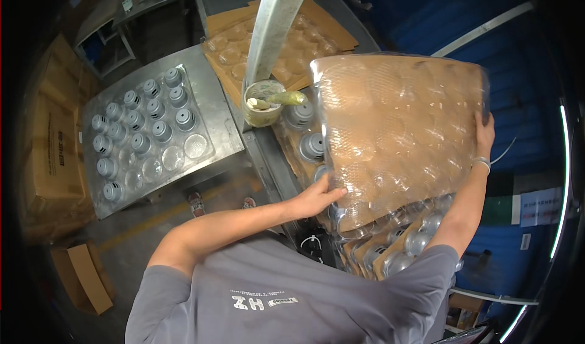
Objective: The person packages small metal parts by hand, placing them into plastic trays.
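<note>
A large clear plastic tray with rounded pockets and a brown cardboard sheet against it [396, 131] is held up between my hands. My left hand [320, 198] grips its near left edge, thumb on top and some fingers hidden. On the far right edge my right hand [485, 134] is closed around the rim, its fingertips partly out of sight. Grey cup-shaped parts [312, 145] sit just left of the tray, partly covered by it. Below the tray's near edge lie stacked layers of clear trays and cardboard holding similar grey parts [418, 241].
On the left a metal table [222, 141] bears a clear tray with several grey cup-shaped parts. A metal post [268, 36] rises beside a tub [263, 117] holding a greenish roll. More cardboard and clear trays [228, 54] lie behind. Boxes [58, 149] stand far left.
</note>
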{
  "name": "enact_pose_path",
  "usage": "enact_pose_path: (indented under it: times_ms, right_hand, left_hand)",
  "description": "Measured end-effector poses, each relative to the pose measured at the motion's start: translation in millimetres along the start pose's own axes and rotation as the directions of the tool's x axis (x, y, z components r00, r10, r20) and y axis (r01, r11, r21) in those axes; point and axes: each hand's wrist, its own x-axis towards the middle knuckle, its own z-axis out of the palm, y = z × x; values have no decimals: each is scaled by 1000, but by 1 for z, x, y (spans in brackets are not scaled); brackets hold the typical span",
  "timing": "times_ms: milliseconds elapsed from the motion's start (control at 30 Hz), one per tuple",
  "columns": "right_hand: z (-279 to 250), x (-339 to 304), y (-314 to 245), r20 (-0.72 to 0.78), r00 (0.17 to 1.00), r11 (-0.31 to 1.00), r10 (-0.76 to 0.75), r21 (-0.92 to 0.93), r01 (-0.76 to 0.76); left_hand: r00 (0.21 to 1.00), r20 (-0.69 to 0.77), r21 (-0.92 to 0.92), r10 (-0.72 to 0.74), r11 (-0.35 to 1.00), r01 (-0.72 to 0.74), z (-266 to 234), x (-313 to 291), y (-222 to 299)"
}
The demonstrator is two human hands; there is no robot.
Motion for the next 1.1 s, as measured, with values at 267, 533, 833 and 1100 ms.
enact_pose_path:
  times_ms: [267, 533, 833, 1100]
  right_hand:
    - [22, -73, -107, 366, 804, 879, -469, 104, 465]
    - [74, -190, -128, 811, 422, 878, -406, 217, 427]
    - [92, -226, -123, 786, 464, 885, -408, 216, 412]
    - [85, -196, -150, 775, 484, 894, -406, 227, 387]
  left_hand:
    - [908, -238, -230, -344, 929, 291, 1, -3, -35]
    - [920, -288, -240, -266, 950, 199, 8, -3, -48]
    - [911, -256, -215, -323, 938, 272, 5, -4, -47]
    - [909, -180, -157, -377, 923, 351, -2, -1, -36]
